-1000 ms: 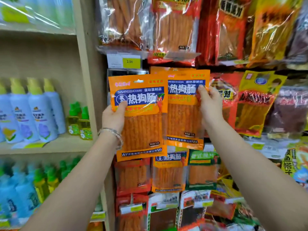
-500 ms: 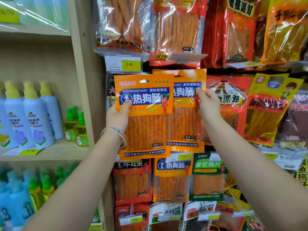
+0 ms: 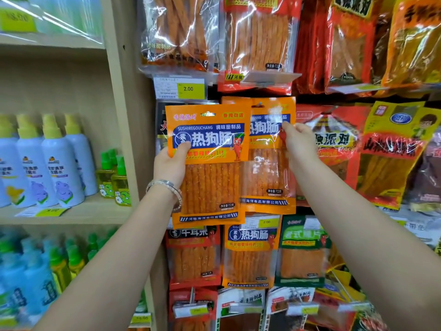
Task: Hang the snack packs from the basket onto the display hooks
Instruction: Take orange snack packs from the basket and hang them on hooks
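**Two orange snack packs held up at the display wall**

The hook is hidden behind the packs. Only a small dark slot can be made out at the top edge of the rear orange pack (image 3: 269, 168), and whether it is threaded cannot be told. The rear pack's left part is covered by the front orange pack (image 3: 210, 182). Print on the neighbouring packs is blurred.

Both packs are held upright, long axis vertical, headers up and faces turned outward. They are just below a yellow price tag (image 3: 191, 89), beside the wooden upright (image 3: 128, 115) at the display's left edge.

The front pack is pinched at its left edge by the left hand (image 3: 170, 167), the thumb laid across the blue label and the grip clamped on the pack. A silver bracelet (image 3: 167, 188) is worn at that wrist.

The rear pack's right edge is clamped in the grip of the right hand (image 3: 299, 145), one digit pressed on its face and the others hard to make out. Both forearms are raised from below.
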Tool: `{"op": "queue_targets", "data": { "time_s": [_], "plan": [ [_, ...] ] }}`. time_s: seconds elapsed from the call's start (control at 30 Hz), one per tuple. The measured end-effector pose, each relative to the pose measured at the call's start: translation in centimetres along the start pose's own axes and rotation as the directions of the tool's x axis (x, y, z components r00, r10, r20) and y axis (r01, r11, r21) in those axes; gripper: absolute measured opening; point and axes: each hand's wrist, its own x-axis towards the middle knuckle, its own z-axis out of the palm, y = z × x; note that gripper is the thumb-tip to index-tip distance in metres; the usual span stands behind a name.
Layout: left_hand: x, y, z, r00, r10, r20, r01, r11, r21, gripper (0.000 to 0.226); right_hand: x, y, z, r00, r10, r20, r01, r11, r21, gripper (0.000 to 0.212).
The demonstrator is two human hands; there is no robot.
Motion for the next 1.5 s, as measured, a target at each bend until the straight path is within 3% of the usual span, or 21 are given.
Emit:
{"op": "queue_targets", "data": {
  "time_s": [0.07,0.17,0.2,0.3,0.4,0.5,0.6,0.67,0.73,0.87,1.1,1.23,1.33,1.5],
  "plan": [
    [-0.1,0.0,0.1,1.000,-0.005,0.013,0.005,1.000,0.007,0.019,0.0,0.4,0.2,0.998,-0.050,-0.038,0.049,0.998,-0.043,0.012],
    [-0.2,0.0,0.3,0.999,-0.016,0.031,0.016,1.000,0.008,0.019,-0.5,1.1,0.0,0.976,-0.163,-0.147,0.142,0.979,-0.144,0.036],
    [-0.2,0.0,0.4,0.999,-0.017,0.036,0.017,1.000,0.010,0.019,-0.7,1.2,-0.1,0.959,-0.222,-0.174,0.189,0.964,-0.188,0.034],
    [-0.4,0.1,1.3,0.998,-0.011,0.061,0.010,1.000,0.028,0.018,-1.5,1.3,0.0,0.973,-0.229,-0.010,0.227,0.969,-0.100,0.019],
    [-0.8,0.4,2.7,0.994,0.000,0.106,-0.008,0.997,0.079,0.030,-2.4,0.8,0.8,0.960,-0.188,0.205,0.204,0.977,-0.056,0.032],
    [-1.3,1.0,4.3,0.987,0.026,0.160,-0.045,0.992,0.115,0.038,-2.1,0.4,1.3,0.964,-0.157,0.213,0.170,0.984,-0.045,0.036],
    [-1.4,2.2,5.4,0.960,0.222,0.173,-0.240,0.966,0.093,0.042,-1.8,-0.7,0.9,0.973,-0.187,0.133,0.192,0.981,-0.022,0.027],
    [-1.2,3.1,5.8,0.909,0.363,0.204,-0.387,0.917,0.094,0.068,-1.4,-1.5,0.7,0.967,-0.229,0.112,0.232,0.973,-0.013,0.023],
    [-0.6,3.9,6.4,0.837,0.477,0.270,-0.537,0.810,0.236,0.078,-0.7,-2.2,0.6,0.968,-0.239,0.081,0.240,0.971,0.000,0.016],
    [0.1,5.2,7.8,0.763,0.523,0.379,-0.642,0.683,0.349,0.076,0.7,-2.7,0.7,0.975,-0.215,0.059,0.215,0.977,0.011,0.015],
    [0.1,5.6,9.0,0.748,0.521,0.411,-0.649,0.703,0.289,0.078,2.2,-1.0,0.6,0.982,-0.190,-0.004,0.190,0.980,-0.060,0.022],
    [0.4,5.2,9.0,0.735,0.523,0.432,-0.651,0.722,0.234,0.080,2.6,0.4,0.2,0.947,-0.321,-0.020,0.305,0.914,-0.267,0.019],
    [0.5,4.1,9.1,0.713,0.527,0.463,-0.667,0.714,0.214,0.085,2.3,2.0,-0.1,0.930,-0.366,-0.039,0.335,0.885,-0.323,0.024],
    [0.2,-0.1,8.7,0.792,0.459,0.403,-0.589,0.749,0.305,0.080,0.3,4.5,-0.8,0.903,-0.423,-0.079,0.360,0.842,-0.402,0.051]
  ]
}}
